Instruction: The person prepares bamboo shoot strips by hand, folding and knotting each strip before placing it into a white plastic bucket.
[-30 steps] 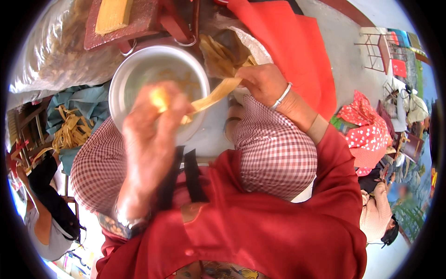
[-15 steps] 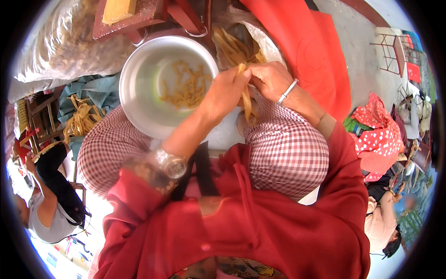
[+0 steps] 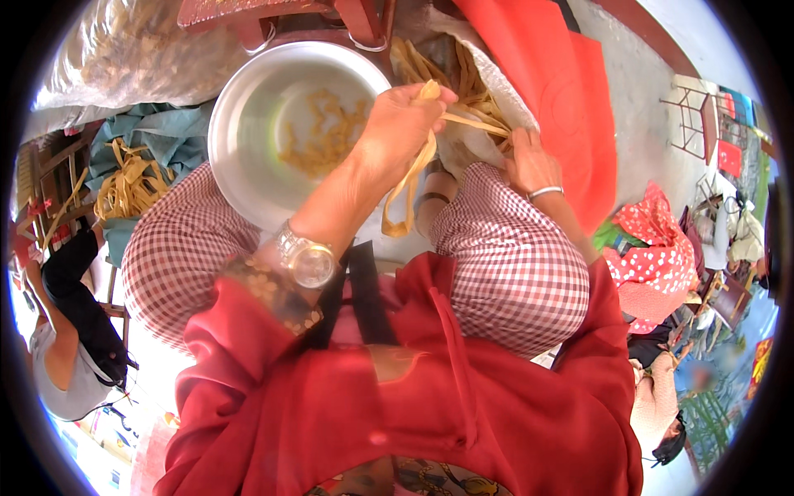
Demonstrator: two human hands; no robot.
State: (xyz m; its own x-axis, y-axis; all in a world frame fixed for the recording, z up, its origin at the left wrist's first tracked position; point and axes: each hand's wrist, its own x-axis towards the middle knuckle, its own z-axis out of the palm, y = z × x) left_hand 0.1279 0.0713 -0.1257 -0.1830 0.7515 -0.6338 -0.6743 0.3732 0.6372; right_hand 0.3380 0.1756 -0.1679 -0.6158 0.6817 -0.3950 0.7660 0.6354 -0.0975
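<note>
My left hand [image 3: 403, 122] is closed around a flat tan fibre strip [image 3: 480, 124]. One length stretches tautly to my right hand [image 3: 531, 163], whose fingers pinch its end near the sack. Another length hangs in a loop below my left hand, and a bit sticks up above its fingers. Left of that hand stands a wide metal basin [image 3: 220, 157] with small tan knotted or folded pieces [image 3: 324, 132] in its bottom. Beyond my hands, a whitish sack [image 3: 500, 83] holds more tan strips [image 3: 465, 70].
A dark red stool [image 3: 248, 12] stands behind the basin. A large clear bag [image 3: 157, 58] bulges at far left, above a heap of tan strips [image 3: 136, 186] on blue-grey cloth. Red sheeting [image 3: 571, 107] lies at right. Other people sit at both sides.
My hands have moved apart: the right drew the strip's end to the right, and the left shifted slightly up and left. The view has also shifted a little.
</note>
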